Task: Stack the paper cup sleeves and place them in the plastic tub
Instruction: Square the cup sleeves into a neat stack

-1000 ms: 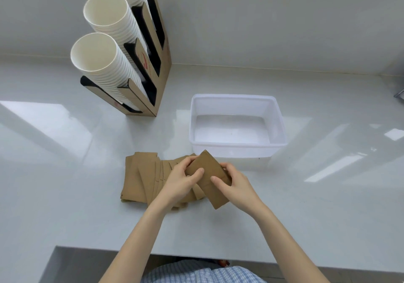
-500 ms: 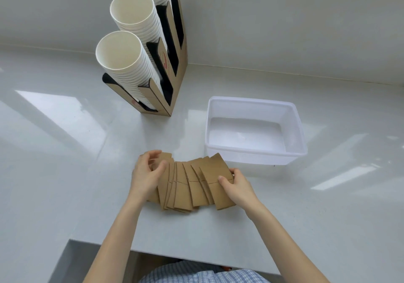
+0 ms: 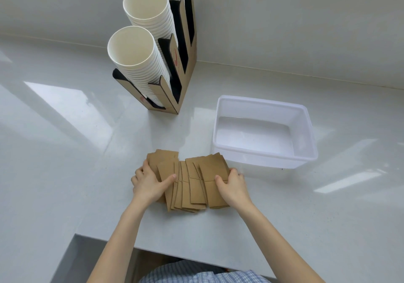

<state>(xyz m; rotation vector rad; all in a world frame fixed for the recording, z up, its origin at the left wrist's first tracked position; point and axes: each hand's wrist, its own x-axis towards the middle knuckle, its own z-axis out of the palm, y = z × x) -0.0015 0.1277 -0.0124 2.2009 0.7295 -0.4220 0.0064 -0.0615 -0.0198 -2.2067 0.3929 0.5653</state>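
Early in the task, by the look of it. Brown paper cup sleeves (image 3: 190, 184) fanned out flat and overlapping on the white counter (image 3: 65, 151), just in front of the plastic tub (image 3: 306, 129), near its front-left corner; not yet squared into one stack. Left hand (image 3: 148, 184) open, palm and fingers pressing on the end of the fan farther from the tub, thumb lying across a sleeve. Right hand (image 3: 234, 185) also open, cupped against the end nearer the tub, gripping nothing outright. Tub empty, nothing placed inside. Left to do, judging from this: pushing the fan together, evening the edges, lifting the stack, setting it in the tub. Cup dispenser (image 3: 181, 64) behind and left of the tub, untouched.
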